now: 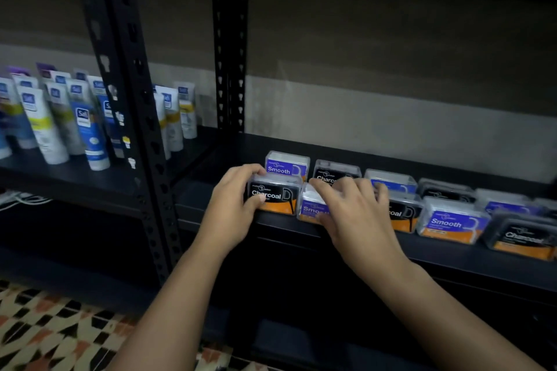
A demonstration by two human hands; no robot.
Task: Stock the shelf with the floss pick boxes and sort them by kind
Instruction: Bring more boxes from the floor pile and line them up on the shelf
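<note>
On the black shelf (346, 235) stand two rows of floss pick boxes, black Charcoal and purple Smooth kinds mixed. My left hand (232, 205) grips the front-left Charcoal box (275, 196), fingers over its top and thumb on its front. Beside it, my right hand (352, 208) lies over a Smooth box (310, 205), fingers curled on its top. Behind these stand a Smooth box (286, 164) and a Charcoal box (334, 172). To the right are another Charcoal box (404, 214), a Smooth box (452, 223) and a Charcoal box (521, 238).
A black perforated upright post (132, 117) divides the shelving. Left of it, several white and blue tubes (87, 120) stand upright on the neighbouring shelf. A second post (230, 63) stands at the back. Patterned floor tiles (45, 325) show at the bottom left.
</note>
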